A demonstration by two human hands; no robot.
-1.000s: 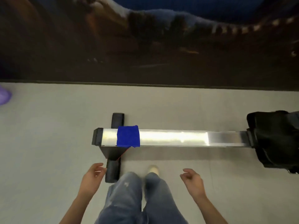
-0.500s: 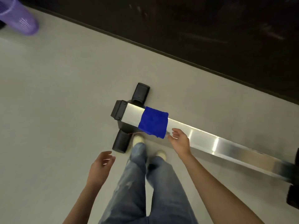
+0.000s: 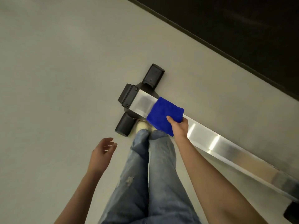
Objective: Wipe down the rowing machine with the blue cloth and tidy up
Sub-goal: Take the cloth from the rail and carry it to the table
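Cloth (image 3: 163,114) lies folded on the rail (image 3: 226,147) near its black end cap (image 3: 127,97), near edge hanging over the rail's side. R hand (image 3: 179,128) now pinches the cloth's near corner, thumb on top, fingers hidden behind it; half a sec ago it was only beside the cloth, no contact. So the grab is made, wiping prob. not begun, and the long rail to the right looks like the next stretch. L hand (image 3: 101,152) hangs loose over the floor (image 3: 64,78), holding nothing, well apart from the rail.
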